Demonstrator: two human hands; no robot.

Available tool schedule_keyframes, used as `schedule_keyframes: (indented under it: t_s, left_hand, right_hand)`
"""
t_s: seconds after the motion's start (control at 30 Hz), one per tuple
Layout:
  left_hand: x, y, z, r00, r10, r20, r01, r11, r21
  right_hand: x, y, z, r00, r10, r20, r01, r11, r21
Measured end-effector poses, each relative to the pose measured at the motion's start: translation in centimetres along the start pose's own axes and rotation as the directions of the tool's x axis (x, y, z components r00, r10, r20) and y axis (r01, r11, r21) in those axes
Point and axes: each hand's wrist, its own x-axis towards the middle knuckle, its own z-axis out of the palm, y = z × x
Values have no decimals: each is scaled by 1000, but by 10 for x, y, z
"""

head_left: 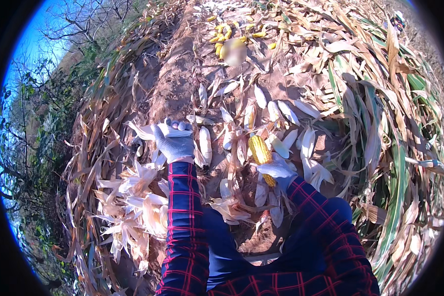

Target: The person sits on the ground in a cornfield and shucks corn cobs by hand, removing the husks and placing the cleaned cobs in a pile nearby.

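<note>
My left hand (174, 142), in a light grey work glove, is closed around a pale corn husk (144, 131) whose end sticks out to the left. My right hand (277, 168), gloved the same way, grips a bare yellow corn cob (259, 148) near its lower end; the cob's upper part points up and left. Between and beyond my hands, several ears of corn in pale husks lie on the soil, one of them (205, 145) just right of my left hand. A partly husked ear (250, 116) shows some yellow beyond my right hand.
Stripped husks (133, 211) are heaped at the lower left. Several bare yellow cobs (222, 33) lie farther ahead. Dry corn stalks and leaves (373, 96) cover the right side, with more along the left. Shrubs (40, 122) stand at the far left.
</note>
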Motion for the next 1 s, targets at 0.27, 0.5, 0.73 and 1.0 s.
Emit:
schedule_keyframes:
  t_s: [0.27,0.5,0.73,1.0]
  left_hand:
    - [-10,111,-9,946,310,-94,-323,928,-184]
    - [-4,89,-11,985,43,-166,-40,999,21]
    - [-2,77,-13,971,16,-240,17,991,136]
    - [-13,58,7,986,-58,-154,96,964,247]
  right_hand:
    - [-24,80,-12,857,511,72,-317,631,-708]
    - [13,50,-23,900,413,-137,-421,747,-514]
    - [83,-199,34,853,-504,-136,429,825,-368]
    - [153,43,-22,991,82,-101,-128,749,-650]
